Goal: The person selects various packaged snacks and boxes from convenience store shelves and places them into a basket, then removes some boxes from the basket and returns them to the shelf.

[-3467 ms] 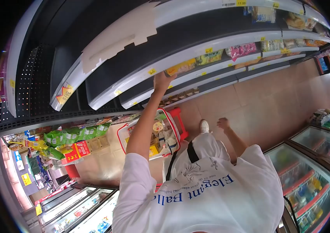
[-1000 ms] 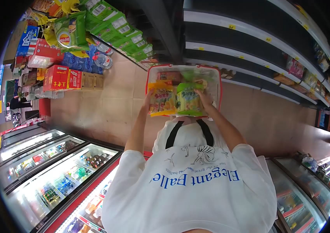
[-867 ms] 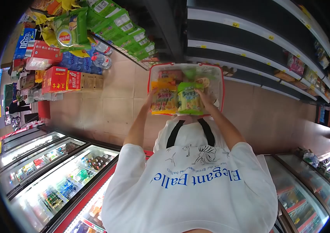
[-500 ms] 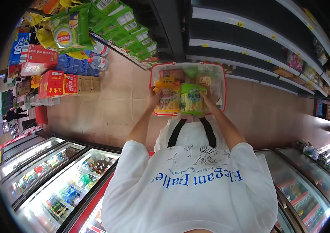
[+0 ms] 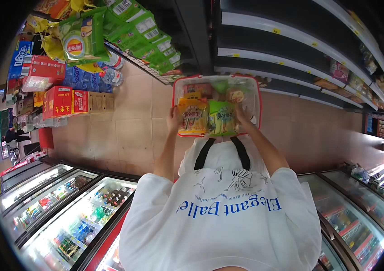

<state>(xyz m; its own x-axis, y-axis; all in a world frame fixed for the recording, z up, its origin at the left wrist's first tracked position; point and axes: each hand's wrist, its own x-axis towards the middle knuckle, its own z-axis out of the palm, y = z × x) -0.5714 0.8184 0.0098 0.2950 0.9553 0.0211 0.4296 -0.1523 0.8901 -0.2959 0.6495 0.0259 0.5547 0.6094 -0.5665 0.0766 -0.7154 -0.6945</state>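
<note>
While a dark-clothed person shows in the distance at the far left, a red box with yellow lettering stands nearer, with blue-wrapped bottles behind it. Below these in the view, a lit freezer with a glass top holds coloured goods. A green chip bag hangs to the right of the boxes, next to a row of green packets above a wire rack.

Next comes the left hand, at the left side of a white basket with a red rim. Its fingers are beside the orange packet; whether they grip the rim or the packet's edge, I cannot tell. The orange packet lies face up in the near left part of the basket, and just right of it, also inside, is the green packet. Behind them are a red package and, to the right, a round-labelled item.

The right hand reaches over the near rim, its fingers at the green packet's right edge; how firmly they close on it is unclear. Farther right, dark shelves with pale edges carry a pink packet, and another glass-topped freezer stands below.
</note>
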